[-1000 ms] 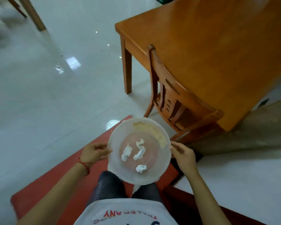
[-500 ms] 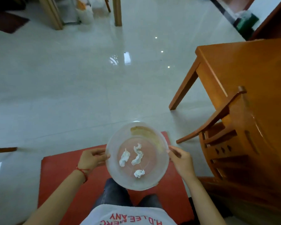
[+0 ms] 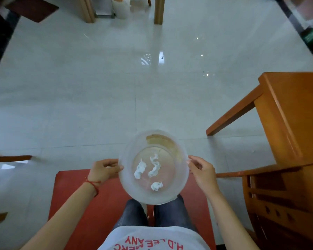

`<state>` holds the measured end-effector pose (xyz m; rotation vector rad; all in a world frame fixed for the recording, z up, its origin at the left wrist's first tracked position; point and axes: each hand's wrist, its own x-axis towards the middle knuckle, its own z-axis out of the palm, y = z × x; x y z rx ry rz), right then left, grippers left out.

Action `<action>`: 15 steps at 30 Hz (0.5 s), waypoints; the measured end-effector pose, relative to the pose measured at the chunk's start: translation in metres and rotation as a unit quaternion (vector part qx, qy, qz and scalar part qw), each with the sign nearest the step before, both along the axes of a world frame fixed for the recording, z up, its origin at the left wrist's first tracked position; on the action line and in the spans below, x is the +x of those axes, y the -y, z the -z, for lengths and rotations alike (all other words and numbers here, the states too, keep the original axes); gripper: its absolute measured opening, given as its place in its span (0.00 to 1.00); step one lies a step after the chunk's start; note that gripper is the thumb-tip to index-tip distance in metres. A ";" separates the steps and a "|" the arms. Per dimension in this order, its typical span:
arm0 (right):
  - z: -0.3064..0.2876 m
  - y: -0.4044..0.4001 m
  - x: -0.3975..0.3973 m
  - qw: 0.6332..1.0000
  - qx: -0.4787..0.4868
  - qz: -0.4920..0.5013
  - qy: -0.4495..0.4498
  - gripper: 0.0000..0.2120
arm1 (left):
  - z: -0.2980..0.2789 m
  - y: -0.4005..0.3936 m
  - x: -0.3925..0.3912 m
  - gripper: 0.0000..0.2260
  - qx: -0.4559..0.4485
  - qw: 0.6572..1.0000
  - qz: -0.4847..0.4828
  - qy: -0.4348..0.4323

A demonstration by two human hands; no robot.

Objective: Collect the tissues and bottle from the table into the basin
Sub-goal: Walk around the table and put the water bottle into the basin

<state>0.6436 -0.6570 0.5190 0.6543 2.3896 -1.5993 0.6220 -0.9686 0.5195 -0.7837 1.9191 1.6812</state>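
Observation:
I hold a round translucent basin (image 3: 128,154) in front of my body, above a red mat. My left hand (image 3: 103,170) grips its left rim and my right hand (image 3: 201,170) grips its right rim. Three crumpled white tissues lie on the basin's bottom: one at left (image 3: 139,169), one in the middle (image 3: 154,166) and a small one nearer me (image 3: 156,186). A brownish smear marks the basin's far inner wall. No bottle shows in the basin or elsewhere in view.
The orange wooden table (image 3: 294,109) stands at the right, its corner and one leg showing. A wooden chair (image 3: 271,201) sits at its near side. The red mat (image 3: 90,210) lies under my feet. Glossy white tiled floor stretches ahead; furniture legs and bags stand far off.
My view has swung left, away from the table, which slid from the centre to the right edge. Both hands keep the basin in the same hold, tissues unmoved.

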 end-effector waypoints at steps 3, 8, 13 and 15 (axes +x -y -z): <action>0.005 -0.011 -0.037 1.000 0.002 0.007 0.003 0.11 | 0.005 -0.010 -0.037 0.13 0.001 1.000 -0.005 0.003; 0.014 -0.037 -0.117 1.000 -0.005 0.003 0.003 0.10 | 0.013 -0.035 -0.112 0.14 0.005 1.000 -0.018 0.017; 0.003 -0.073 -0.204 1.000 -0.018 0.009 -0.017 0.08 | 0.003 -0.069 -0.195 0.15 0.000 1.000 -0.012 0.003; -0.002 -0.087 -0.237 0.999 -0.021 0.007 -0.032 0.09 | -0.003 -0.081 -0.228 0.15 -0.007 1.000 -0.008 -0.012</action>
